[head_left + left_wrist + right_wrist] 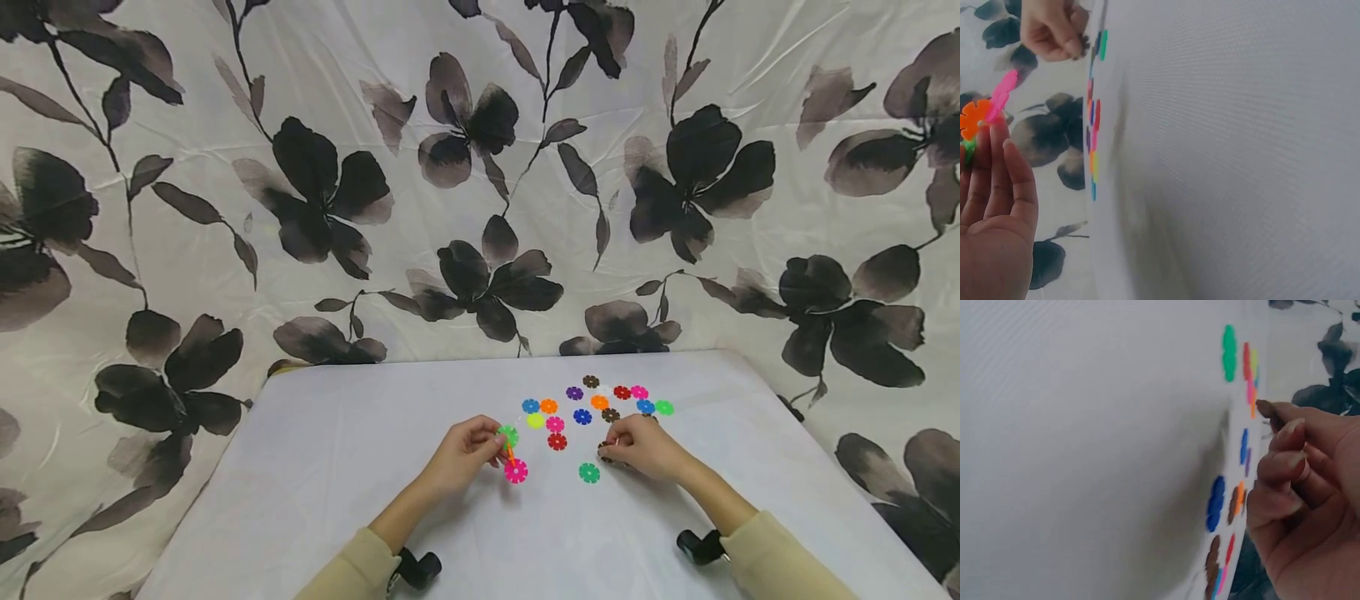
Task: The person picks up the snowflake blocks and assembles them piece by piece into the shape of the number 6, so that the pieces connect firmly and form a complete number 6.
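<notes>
My left hand (468, 454) pinches a small joined chain of notched plastic discs above the table. The chain has a green disc (508, 435), an orange disc (974, 119) seen nearly edge-on from the head, and a pink disc (516, 472) at its lower end. My right hand (647, 447) pinches a brown disc (1265, 409) between thumb and fingertips, just over the table. The hand partly covers this disc in the head view. Between the two hands a loose green disc (589, 473) lies flat on the table.
Beyond the hands, several loose discs lie scattered on the white table (337, 467), among them a red disc (557, 442), a blue disc (582, 417) and a yellow disc (535, 421). A flower-printed cloth (480, 200) hangs behind the table's far edge.
</notes>
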Motion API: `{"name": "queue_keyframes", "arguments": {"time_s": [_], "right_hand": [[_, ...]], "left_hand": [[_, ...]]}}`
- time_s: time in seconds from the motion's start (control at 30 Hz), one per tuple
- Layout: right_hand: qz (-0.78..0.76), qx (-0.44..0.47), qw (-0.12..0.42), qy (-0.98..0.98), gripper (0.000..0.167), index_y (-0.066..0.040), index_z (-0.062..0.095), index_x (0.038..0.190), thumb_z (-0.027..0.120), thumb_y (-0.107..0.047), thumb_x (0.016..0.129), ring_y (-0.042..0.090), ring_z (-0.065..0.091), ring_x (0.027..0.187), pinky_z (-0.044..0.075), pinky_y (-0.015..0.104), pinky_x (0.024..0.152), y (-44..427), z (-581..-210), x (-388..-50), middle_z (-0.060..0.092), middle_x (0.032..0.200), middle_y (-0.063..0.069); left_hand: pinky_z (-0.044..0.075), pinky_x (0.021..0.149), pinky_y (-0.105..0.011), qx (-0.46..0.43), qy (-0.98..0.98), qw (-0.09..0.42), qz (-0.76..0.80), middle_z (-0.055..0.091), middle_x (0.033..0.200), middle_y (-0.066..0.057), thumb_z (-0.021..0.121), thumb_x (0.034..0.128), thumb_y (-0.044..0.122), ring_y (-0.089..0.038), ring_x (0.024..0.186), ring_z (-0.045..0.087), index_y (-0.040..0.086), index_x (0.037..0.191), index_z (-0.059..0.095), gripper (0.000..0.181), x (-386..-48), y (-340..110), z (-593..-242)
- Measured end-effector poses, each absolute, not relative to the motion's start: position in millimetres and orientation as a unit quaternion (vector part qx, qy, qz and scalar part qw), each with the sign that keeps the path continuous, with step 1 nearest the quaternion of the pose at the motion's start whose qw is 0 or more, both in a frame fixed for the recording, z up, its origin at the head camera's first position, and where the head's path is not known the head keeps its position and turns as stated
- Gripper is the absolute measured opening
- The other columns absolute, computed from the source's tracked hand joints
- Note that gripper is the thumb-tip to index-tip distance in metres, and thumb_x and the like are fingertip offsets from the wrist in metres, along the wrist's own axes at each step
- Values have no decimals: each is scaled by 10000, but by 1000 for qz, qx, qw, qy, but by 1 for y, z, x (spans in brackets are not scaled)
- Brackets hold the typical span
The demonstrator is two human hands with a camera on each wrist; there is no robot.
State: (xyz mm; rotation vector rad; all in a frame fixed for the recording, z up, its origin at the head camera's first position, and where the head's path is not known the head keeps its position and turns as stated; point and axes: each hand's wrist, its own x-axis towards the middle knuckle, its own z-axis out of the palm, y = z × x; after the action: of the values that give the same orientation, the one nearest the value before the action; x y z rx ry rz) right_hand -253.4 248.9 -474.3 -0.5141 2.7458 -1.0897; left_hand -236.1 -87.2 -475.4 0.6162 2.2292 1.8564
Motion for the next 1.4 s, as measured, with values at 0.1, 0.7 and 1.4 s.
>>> {"name": "queue_keyframes", "arguments": {"time_s": [0.1,0.7,1.4], "right_hand": [[-409,-190,78,889,137,-60,733,933,718,-191,972,141,537,592,460,229,537,243,-468,-253,647,713,63],[-549,-176,103,811,254,9,714,1048,658,-238,1020,212,566,629,537,276,615,194,-432,-251,651,749,109],[-555,-199,128,797,267,-27,697,903,624,-244,1040,191,543,612,513,279,575,168,-428,-257,605,699,80]], "left_hand": [[603,792,-317,206,749,89,624,738,950,-112,630,1027,122,-217,856,713,-18,1126,631,171,-235,-87,-476],[601,792,-290,198,750,93,624,721,935,-82,609,1042,139,-207,828,691,-15,1142,647,188,-235,-84,-475],[598,782,-273,204,750,91,623,721,908,-82,595,1048,131,-159,790,681,-25,1130,667,191,-234,-84,-475]]}}
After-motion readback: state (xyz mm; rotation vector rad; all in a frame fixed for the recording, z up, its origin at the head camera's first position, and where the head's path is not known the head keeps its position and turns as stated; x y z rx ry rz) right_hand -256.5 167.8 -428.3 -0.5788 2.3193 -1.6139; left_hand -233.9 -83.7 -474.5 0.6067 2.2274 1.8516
